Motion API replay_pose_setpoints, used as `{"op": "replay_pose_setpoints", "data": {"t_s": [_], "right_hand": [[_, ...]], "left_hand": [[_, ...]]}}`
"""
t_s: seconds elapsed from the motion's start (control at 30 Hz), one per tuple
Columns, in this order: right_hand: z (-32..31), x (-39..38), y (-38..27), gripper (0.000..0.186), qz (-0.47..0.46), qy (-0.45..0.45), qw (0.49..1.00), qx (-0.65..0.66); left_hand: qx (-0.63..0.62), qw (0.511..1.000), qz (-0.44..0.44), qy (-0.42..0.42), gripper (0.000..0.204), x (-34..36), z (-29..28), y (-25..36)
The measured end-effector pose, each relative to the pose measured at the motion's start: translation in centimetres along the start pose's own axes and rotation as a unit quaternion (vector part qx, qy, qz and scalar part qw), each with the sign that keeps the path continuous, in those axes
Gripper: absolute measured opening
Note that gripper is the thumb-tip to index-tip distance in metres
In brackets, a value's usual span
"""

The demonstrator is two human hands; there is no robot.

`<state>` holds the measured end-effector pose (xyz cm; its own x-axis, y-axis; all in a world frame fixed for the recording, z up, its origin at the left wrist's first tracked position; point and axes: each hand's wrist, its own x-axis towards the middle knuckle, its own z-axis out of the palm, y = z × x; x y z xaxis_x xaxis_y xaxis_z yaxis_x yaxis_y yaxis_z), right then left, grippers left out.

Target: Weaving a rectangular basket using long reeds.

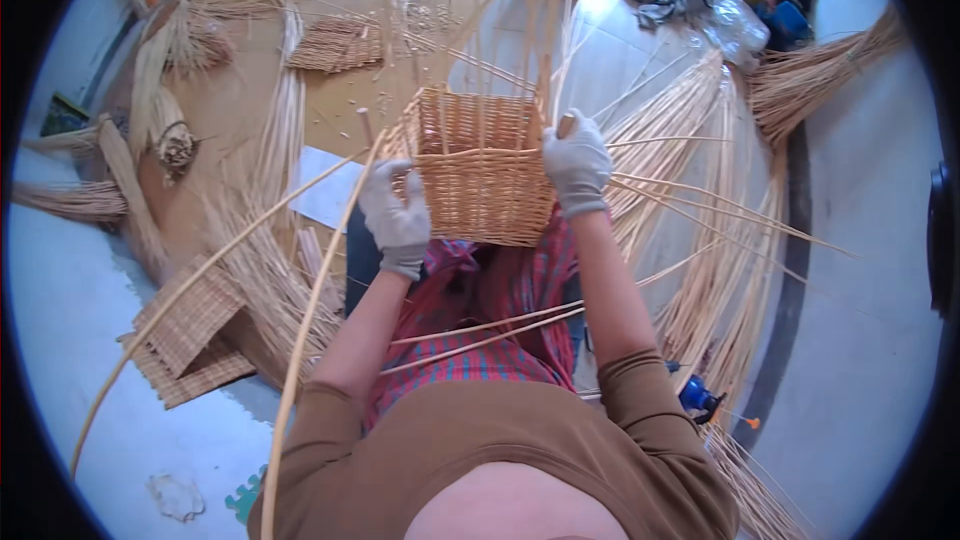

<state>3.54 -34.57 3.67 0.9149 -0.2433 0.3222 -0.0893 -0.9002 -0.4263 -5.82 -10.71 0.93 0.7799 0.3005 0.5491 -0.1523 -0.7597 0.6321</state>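
Observation:
A square woven wicker basket (483, 198) with long upright stakes rests above my lap, over a pink and blue checked cloth (470, 365). My gloved left hand (397, 217) grips its left side, fingers curled at the weave beside a long pale rod (315, 285). At the upper right corner my gloved right hand (578, 168) is closed on the basket, where a short wooden piece (564, 124) pokes above my fingers. Loose rods stick out sideways from the basket and cross my lap.
Bundles of pale strips (700, 230) and darker reeds (820, 75) lie around me. Flat woven panels (185, 330), a white sheet (318, 172), another woven piece (335, 45) and a blue tool (697, 395) lie on the floor. Bags and cloths (665, 0) sit at the back right.

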Motion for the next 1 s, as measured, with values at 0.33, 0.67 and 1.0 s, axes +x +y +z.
{"op": "replay_pose_setpoints", "data": {"t_s": [0.33,0.67,1.0], "right_hand": [[-3.0,-4.2,-12.0,0.063,-0.127,-0.198,0.881,0.409],[7.0,3.0,-21.5,0.077,0.003,0.071,0.821,0.567],[0.8,3.5,-23.1,0.072,-0.134,-0.139,0.826,0.529]], "left_hand": [[-0.076,0.994,0.022,-0.07,0.049,0.0,-2.4,-7.2],[0.071,0.988,0.108,-0.087,0.053,3.5,-2.5,-7.2],[0.086,0.978,0.159,-0.1,0.052,4.3,-3.0,-7.1]]}}
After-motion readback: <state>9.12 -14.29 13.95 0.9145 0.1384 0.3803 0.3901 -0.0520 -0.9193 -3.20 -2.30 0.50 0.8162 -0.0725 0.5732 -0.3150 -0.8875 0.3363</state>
